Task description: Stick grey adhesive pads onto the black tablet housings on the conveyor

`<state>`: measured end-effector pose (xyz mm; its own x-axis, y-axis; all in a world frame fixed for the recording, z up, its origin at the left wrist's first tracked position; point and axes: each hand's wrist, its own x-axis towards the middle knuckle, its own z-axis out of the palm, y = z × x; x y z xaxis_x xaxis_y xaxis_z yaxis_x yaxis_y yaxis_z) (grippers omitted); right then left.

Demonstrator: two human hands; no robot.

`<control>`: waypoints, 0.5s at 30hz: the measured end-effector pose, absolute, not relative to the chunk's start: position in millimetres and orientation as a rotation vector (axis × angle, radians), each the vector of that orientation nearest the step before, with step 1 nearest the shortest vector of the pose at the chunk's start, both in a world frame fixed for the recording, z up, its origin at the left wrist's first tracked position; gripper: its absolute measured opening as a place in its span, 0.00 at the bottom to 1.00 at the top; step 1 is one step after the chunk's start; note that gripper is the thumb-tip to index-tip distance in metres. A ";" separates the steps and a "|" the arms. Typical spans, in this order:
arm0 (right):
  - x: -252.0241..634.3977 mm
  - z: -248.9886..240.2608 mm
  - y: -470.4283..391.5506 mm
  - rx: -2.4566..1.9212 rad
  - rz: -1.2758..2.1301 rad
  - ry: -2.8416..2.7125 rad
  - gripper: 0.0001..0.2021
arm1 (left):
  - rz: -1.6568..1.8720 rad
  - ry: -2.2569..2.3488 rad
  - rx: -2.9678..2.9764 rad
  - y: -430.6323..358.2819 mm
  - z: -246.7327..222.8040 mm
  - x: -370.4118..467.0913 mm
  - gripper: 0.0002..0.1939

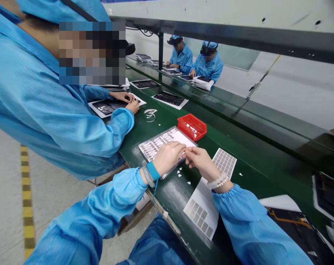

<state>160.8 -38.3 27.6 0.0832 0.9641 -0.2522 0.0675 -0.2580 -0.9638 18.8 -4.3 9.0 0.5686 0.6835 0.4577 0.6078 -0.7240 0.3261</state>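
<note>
My left hand (169, 156) and my right hand (198, 160) meet fingertip to fingertip above the right part of a clear tray (141, 148). Both are closed in a pinch; whatever lies between the fingertips is too small to make out. Rows of small parts with thin wires (158, 142) fill the tray's left part, beside a white area. Under my right wrist runs a white sheet (208, 191) with grey square stickers at both ends. Small white pieces (179, 172) are scattered on the green table (169, 191) just below my hands.
Behind the tray stands a red bin (192, 127) with white pieces inside. White strips (150, 114) lie farther left. A co-worker's hands (130, 103) are at a dark panel on the left. More dark panels (169, 98) lie beyond and at right (296, 228). A shelf (224, 22) hangs overhead.
</note>
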 end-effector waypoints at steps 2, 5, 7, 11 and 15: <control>161.0 27.5 -39.5 -1.497 1.251 -1.132 0.05 | 0.866 1.103 2.673 -3.9 7.8 20.7 0.09; 163.7 23.0 -38.8 -1.502 1.167 -1.196 0.05 | 0.855 1.125 2.675 -5.2 8.7 23.0 0.09; 166.1 18.0 -37.8 -1.505 1.120 -1.239 0.05 | 0.836 1.149 2.672 -5.5 9.9 25.0 0.09; 172.5 12.2 -38.4 -1.519 1.063 -1.295 0.03 | 0.796 1.212 2.674 4.9 10.8 26.3 0.08; 185.0 20.6 -51.5 -1.556 1.066 -1.267 0.03 | 0.830 1.315 2.706 14.2 14.8 25.0 0.13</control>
<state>185.0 -51.5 20.6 0.1261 0.9867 -0.1025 0.2695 -0.1335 -0.9537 25.0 14.2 14.8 0.5034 0.7363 0.4522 0.7252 -0.6445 0.2422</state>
